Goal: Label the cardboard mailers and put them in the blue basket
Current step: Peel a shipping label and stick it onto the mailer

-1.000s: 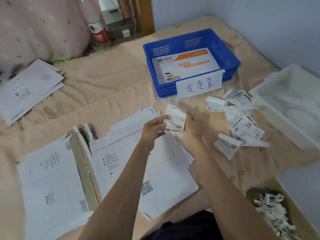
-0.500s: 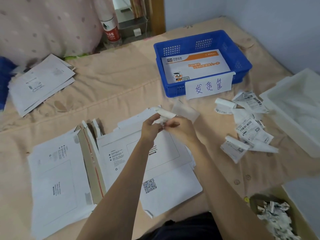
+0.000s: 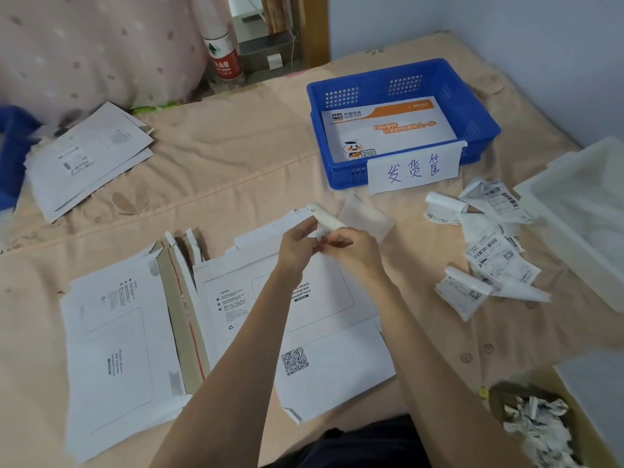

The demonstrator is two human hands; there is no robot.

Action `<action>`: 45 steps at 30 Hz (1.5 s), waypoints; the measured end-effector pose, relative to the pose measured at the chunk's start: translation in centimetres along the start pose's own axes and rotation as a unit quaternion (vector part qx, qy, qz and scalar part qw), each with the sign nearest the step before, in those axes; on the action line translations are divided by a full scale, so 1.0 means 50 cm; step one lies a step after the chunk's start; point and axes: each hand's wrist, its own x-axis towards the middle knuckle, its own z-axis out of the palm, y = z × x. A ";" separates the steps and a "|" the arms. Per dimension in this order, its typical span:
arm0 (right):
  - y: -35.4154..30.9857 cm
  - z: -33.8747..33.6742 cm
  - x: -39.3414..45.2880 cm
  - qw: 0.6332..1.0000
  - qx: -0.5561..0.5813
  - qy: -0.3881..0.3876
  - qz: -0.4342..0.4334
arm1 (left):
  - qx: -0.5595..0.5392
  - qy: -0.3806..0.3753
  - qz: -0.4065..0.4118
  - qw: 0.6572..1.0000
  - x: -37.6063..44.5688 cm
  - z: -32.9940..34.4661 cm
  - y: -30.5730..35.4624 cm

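My left hand (image 3: 299, 246) and my right hand (image 3: 354, 251) meet above a white cardboard mailer (image 3: 304, 319) and both pinch one shipping label (image 3: 326, 219), which curls away from its pale backing sheet (image 3: 368, 216). That mailer lies face up in front of me on a stack. More white mailers (image 3: 111, 359) lie to its left. The blue basket (image 3: 401, 79) stands at the far right with an orange-and-white mailer (image 3: 388, 130) inside and a handwritten paper sign (image 3: 413, 170) on its front wall. Loose labels (image 3: 489, 251) are scattered to the right.
A further pile of white mailers (image 3: 91, 157) lies at the far left. A white plastic bin (image 3: 580, 214) sits at the right edge. A cardboard box of crumpled backing scraps (image 3: 537, 430) is at the lower right. A water bottle (image 3: 223, 55) stands at the back.
My right hand came in and joined the left on the label. The label went from flat and upright to curled, with its backing sheet spreading away behind it.
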 end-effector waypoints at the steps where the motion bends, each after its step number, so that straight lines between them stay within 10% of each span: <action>1: 0.000 0.000 -0.001 1.000 0.007 0.004 0.002 | 0.001 -0.002 0.000 1.000 0.000 0.001 0.000; 18: -0.031 -0.012 -0.011 0.956 0.259 0.027 0.136 | -0.039 0.059 0.001 0.997 -0.001 0.002 -0.009; 45: -0.041 -0.012 -0.014 0.957 0.258 0.053 0.119 | 0.039 0.113 0.036 0.992 -0.001 0.012 -0.009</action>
